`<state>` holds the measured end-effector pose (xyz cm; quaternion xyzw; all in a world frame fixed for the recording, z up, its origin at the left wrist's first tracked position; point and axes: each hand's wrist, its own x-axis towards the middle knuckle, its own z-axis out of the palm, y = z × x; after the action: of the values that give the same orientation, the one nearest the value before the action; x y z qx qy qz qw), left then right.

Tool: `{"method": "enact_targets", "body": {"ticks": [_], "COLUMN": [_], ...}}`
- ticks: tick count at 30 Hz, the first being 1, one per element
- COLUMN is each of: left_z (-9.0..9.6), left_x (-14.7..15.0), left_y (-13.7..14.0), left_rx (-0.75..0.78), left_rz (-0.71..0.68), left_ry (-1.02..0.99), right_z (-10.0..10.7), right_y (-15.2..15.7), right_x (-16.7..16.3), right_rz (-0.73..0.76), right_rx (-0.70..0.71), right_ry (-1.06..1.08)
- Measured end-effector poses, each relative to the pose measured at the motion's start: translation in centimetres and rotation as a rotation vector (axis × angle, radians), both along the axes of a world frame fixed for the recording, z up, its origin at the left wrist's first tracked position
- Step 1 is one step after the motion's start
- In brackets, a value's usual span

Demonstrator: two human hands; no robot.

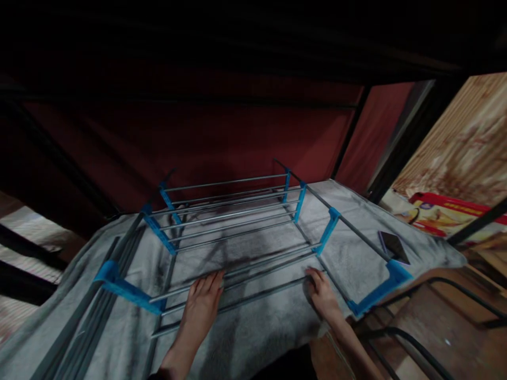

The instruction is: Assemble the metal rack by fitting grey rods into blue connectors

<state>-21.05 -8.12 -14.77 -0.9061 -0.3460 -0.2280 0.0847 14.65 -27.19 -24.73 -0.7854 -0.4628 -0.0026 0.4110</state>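
Observation:
A half-built rack of grey metal tubes point(259, 291) and blue plastic brackets point(327, 232) lies across a grey cloth-covered surface. My left hand point(203, 301) is over the near tubes on the left, fingers together and bent down onto them; its palm side is hidden. Near the right end of the closest tube, my right hand point(322, 295) has its fingers curled around it. That tube runs between both hands. A blue corner bracket point(130, 293) is left of my left hand, and another bracket point(380, 287) is beyond my right hand.
Several loose grey tubes point(85, 327) lie along the left side. A phone point(393, 247) rests on the cloth at right. Beyond are a red and yellow package point(447, 214) and a dark metal-framed chair point(439, 316). A dark red panel point(237, 137) closes off the back.

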Motion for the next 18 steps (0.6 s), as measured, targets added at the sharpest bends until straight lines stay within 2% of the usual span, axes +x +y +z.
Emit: {"method": "enact_targets", "body": {"ticks": [3, 5, 10, 14, 18], "left_z": [-0.4, -0.5, -0.5, -0.3, 0.2], "left_x": [-0.2, -0.4, -0.3, 0.0, -0.1], "left_y": [0.9, 1.4, 2.3, 2.6, 1.4], "left_rx": [-0.008, -0.031, -0.073, -0.095, 0.017], "left_rz": [-0.009, -0.023, -0.021, -0.016, -0.055], "left_ry": [0.022, 0.038, 0.079, 0.099, 0.006], "right_z": [-2.0, -2.6, -1.7, -0.9, -0.4], "right_y": [-0.3, -0.3, 0.5, 1.3, 1.7], "right_x": [-0.7, -1.2, -1.4, -1.3, -1.6], "right_rz": [-0.012, -0.008, -0.001, 0.019, 0.044], "right_rx": [-0.015, -0.033, -0.113, -0.183, -0.195], "right_ry": [-0.091, -0.168, -0.350, -0.409, -0.377]}}
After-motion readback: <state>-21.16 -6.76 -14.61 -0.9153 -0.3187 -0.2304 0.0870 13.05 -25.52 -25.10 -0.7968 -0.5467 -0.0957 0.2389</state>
